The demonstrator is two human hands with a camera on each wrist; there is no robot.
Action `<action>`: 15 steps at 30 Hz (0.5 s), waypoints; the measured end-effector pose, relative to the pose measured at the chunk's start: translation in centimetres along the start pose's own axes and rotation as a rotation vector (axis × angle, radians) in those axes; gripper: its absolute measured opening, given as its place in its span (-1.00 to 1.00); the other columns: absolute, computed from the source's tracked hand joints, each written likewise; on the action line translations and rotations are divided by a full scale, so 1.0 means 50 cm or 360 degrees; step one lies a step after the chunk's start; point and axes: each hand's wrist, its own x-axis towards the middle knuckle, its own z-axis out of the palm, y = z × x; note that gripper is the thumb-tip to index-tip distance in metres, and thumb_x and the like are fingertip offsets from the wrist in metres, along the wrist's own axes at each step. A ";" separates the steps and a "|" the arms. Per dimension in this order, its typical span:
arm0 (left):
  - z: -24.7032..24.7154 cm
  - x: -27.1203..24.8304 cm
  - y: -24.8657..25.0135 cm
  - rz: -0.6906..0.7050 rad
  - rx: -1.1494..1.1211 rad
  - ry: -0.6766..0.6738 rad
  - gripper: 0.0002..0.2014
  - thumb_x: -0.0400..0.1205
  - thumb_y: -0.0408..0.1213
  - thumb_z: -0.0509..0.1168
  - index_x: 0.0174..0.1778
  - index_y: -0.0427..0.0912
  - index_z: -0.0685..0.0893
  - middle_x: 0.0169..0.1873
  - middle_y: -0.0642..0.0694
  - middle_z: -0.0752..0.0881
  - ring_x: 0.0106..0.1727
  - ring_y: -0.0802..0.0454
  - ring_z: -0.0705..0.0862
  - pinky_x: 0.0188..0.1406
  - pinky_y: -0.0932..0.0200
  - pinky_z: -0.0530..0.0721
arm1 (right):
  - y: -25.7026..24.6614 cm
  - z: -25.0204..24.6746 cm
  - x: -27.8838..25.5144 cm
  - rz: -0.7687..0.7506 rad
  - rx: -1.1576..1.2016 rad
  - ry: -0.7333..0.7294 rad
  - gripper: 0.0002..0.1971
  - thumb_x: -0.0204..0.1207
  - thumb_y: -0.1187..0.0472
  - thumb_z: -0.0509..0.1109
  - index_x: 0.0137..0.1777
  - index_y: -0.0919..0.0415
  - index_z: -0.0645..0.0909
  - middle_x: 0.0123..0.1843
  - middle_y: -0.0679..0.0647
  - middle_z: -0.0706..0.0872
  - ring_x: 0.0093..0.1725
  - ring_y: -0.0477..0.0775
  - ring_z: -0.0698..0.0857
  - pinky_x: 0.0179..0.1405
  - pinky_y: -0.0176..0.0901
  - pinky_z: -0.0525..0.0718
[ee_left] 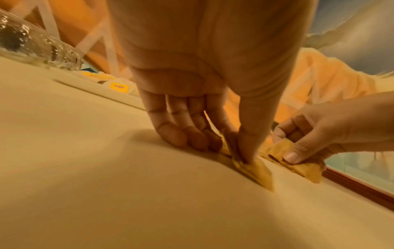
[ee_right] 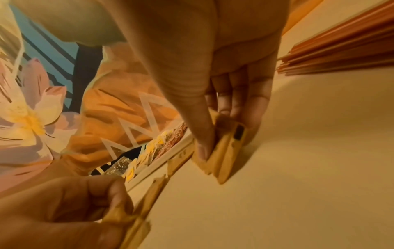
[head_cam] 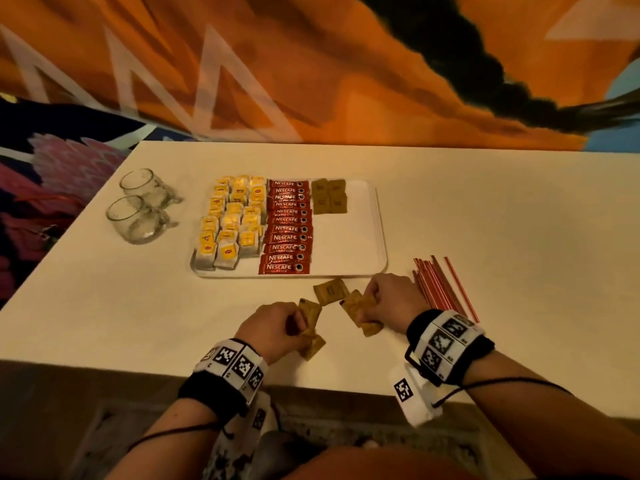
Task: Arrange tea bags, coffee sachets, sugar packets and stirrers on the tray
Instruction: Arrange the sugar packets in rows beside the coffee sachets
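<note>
The step in hand looks like the sugar packets. On the white rectangular plastic tray (head_cam: 360, 237), the yellow-labelled tea bags (head_cam: 232, 223) fill the side at 9 o'clock, the red coffee sachets (head_cam: 287, 226) stand in one column beside them, and a small group of brown paper sugar packets (head_cam: 329, 197) lies at about 1 o'clock on the tray. The rest of that side is bare.

The other brown sugar packets are on the cream table (head_cam: 485, 220), just at 6 o'clock from the tray edge. The left hand (head_cam: 273, 327) has thumb and fingers closed on a few loose packets (head_cam: 311, 317), as the left wrist view shows. The right hand (head_cam: 388, 299) pinches a small stack (head_cam: 360, 310) between thumb and fingers. One single packet (head_cam: 330, 291) lies free between the hands and the tray.

The red-and-white striped thin stirrers (head_cam: 440, 285) lie in a bundle at 3 o'clock from the right hand, not on the tray. Two clear glass cups (head_cam: 142, 206) stand at 9 o'clock from the tray.

I judge the next move needs both stacks squared, then carried to the bare area below the packets already placed, without disturbing the sachet column.
</note>
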 end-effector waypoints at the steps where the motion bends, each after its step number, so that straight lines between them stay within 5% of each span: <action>1: 0.001 0.000 0.001 -0.0020 -0.0072 0.0065 -0.83 0.43 -0.15 0.50 -0.24 0.01 0.60 -0.24 0.05 0.73 -0.16 0.07 0.69 -0.05 0.05 0.69 | 0.004 -0.004 0.000 0.0003 0.0067 0.0034 -0.67 0.21 0.13 0.68 -0.09 0.06 0.63 -0.11 -0.04 0.72 -0.09 -0.02 0.69 -0.12 -0.11 0.72; 4: -0.008 -0.001 0.016 -0.0102 -0.0673 0.0135 -0.85 0.56 -0.35 0.40 -0.14 -0.14 0.52 -0.23 -0.13 0.76 -0.27 -0.02 0.74 -0.14 -0.08 0.74 | 0.010 -0.029 -0.001 -0.0007 0.0325 0.0051 -0.74 0.22 0.21 0.69 -0.13 0.14 0.72 -0.17 0.01 0.76 -0.13 0.01 0.73 -0.09 -0.08 0.76; 8: -0.032 0.001 0.056 -0.0078 -0.1226 -0.0107 -0.77 0.66 -0.49 0.24 0.15 -0.13 0.50 -0.04 -0.36 0.75 -0.22 -0.21 0.80 -0.29 0.01 0.78 | 0.002 -0.069 -0.002 -0.0018 0.0622 -0.0011 -0.82 0.26 0.22 0.69 -0.19 0.18 0.76 -0.24 0.07 0.80 -0.22 0.02 0.77 -0.25 -0.15 0.78; 11: -0.051 0.015 0.076 -0.0043 -0.1380 -0.0112 -0.72 0.67 -0.51 0.20 0.23 -0.12 0.54 -0.08 -0.30 0.75 -0.22 -0.20 0.82 -0.31 0.01 0.77 | -0.030 -0.094 -0.006 -0.0065 0.0763 -0.0025 -0.83 0.28 0.21 0.67 -0.15 0.17 0.79 -0.24 0.01 0.81 -0.24 -0.07 0.76 -0.34 -0.31 0.68; 15: -0.076 0.026 0.095 -0.0063 -0.1586 -0.0215 -0.81 0.70 -0.49 0.15 0.08 -0.22 0.64 -0.23 -0.19 0.79 -0.35 -0.05 0.79 -0.39 0.09 0.75 | -0.093 -0.099 -0.001 -0.0025 0.0996 -0.0219 -0.77 0.30 0.18 0.66 -0.09 0.23 0.76 -0.44 -0.13 0.71 -0.53 -0.25 0.57 -0.55 -0.37 0.47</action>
